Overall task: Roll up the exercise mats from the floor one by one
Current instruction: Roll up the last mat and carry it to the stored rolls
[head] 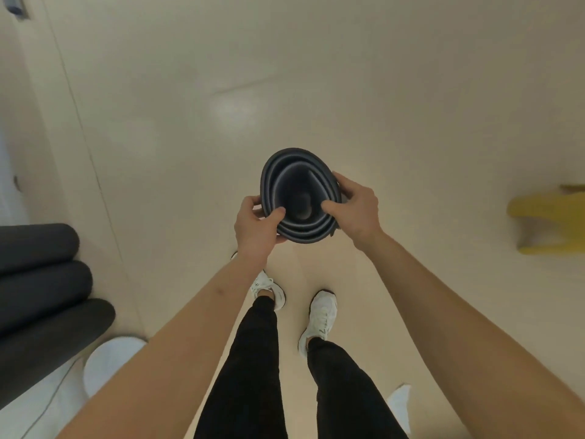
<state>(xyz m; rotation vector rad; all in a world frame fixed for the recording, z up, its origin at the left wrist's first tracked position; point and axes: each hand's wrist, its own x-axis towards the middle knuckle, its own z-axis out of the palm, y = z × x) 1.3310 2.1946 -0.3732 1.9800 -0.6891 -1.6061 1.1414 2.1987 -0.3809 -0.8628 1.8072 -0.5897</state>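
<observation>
A dark grey rolled exercise mat stands on end in front of me, and I look down into its loose spiral of layers. My left hand grips the roll's left rim, thumb inside and fingers outside. My right hand grips the right rim the same way, thumb pressed on the inner layers. The lower length of the roll is hidden below its top end. Three more dark rolled mats lie side by side at the left edge.
Cream floor spreads ahead. A pale wall and door frame run along the left. A yellow object stands at the right edge. A white round object sits at lower left. My feet in white shoes stand below the roll.
</observation>
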